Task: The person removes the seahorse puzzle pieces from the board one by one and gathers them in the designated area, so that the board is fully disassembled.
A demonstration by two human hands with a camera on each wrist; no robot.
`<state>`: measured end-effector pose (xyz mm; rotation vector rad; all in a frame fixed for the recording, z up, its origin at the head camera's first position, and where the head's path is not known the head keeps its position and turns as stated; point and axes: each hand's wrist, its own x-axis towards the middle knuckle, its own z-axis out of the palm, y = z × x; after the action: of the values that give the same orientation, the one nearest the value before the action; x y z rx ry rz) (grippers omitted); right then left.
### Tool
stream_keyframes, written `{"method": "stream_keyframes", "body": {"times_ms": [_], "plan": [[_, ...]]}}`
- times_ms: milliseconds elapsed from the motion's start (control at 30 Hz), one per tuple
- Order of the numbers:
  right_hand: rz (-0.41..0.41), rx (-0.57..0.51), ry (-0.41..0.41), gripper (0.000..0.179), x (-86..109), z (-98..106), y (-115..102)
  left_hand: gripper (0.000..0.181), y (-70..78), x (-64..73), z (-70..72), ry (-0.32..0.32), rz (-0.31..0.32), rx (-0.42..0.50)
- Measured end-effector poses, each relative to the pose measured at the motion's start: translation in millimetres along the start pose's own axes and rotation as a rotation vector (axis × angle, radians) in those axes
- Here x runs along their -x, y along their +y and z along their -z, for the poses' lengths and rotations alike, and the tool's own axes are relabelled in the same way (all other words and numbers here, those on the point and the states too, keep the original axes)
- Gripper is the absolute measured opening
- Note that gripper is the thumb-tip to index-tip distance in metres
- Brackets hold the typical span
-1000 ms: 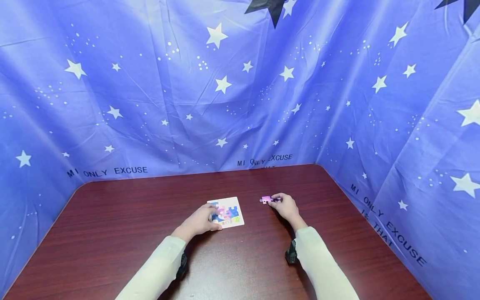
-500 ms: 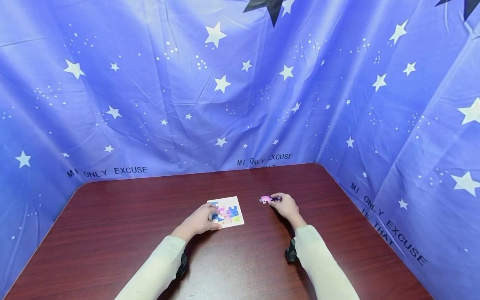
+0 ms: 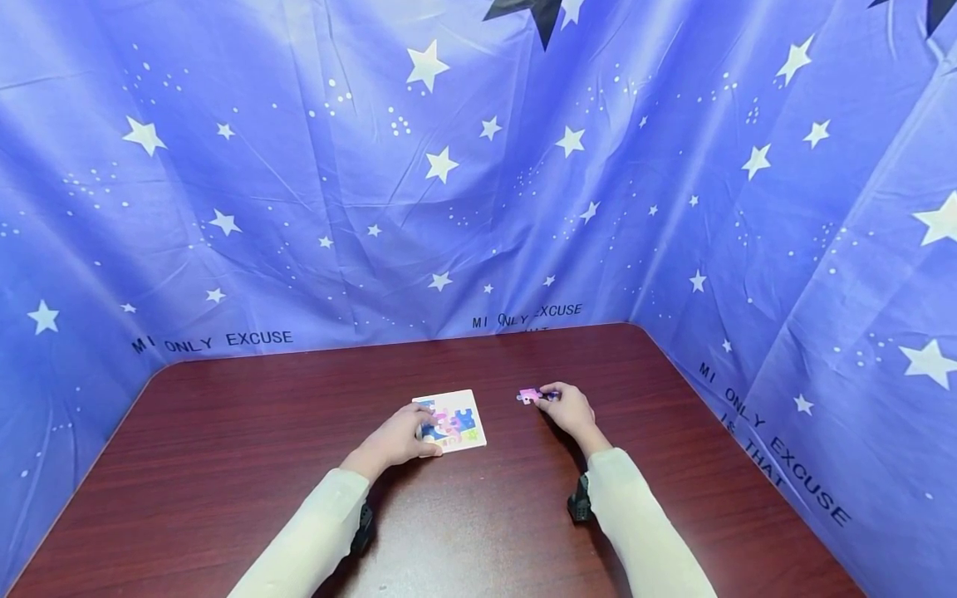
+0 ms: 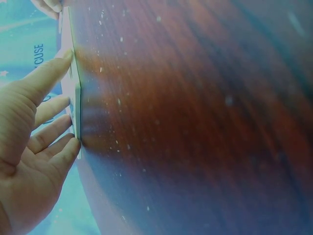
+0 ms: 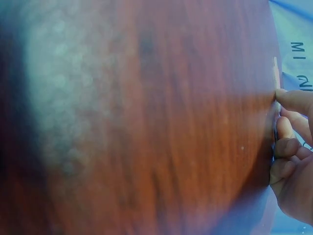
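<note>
A square jigsaw puzzle [image 3: 453,426] with a pale frame lies on the table, its filled part blue, pink and green. My left hand [image 3: 396,436] rests over its left side. In the left wrist view the thumb and spread fingertips touch the thin board [image 4: 77,105]. To the right, my right hand [image 3: 570,409] pinches a pink-purple puzzle piece [image 3: 528,395] low over the table. Another bit of purple shows at the fingers, mostly hidden. The right wrist view shows that piece [image 5: 276,71] edge-on at the fingertips, with the other fingers curled.
The dark red wooden table [image 3: 247,448] runs back to a blue curtain [image 3: 359,166] printed with stars. More curtain closes off both sides. A black wrist device [image 3: 579,502] sits below the right sleeve, another [image 3: 364,530] below the left.
Both hands, the puzzle and the piece stay almost still. The head view has shifted very slightly.
</note>
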<state>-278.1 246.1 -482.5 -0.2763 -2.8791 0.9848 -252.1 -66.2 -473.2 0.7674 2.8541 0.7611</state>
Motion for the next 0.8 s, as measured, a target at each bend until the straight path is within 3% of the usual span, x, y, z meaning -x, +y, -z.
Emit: {"method": "stream_keyframes", "body": {"times_ms": [400, 800], "plan": [[0.015, -0.015, 0.023, 0.03, 1.7, -0.2, -0.7, 0.044, 1.9, 2.0, 1.9, 0.013, -0.017, 0.007], [0.089, -0.173, 0.035, 0.023, 1.4, -0.1, -0.1, 0.044, 1.3, -0.8, -0.1, 0.015, 0.002, -0.01]]}}
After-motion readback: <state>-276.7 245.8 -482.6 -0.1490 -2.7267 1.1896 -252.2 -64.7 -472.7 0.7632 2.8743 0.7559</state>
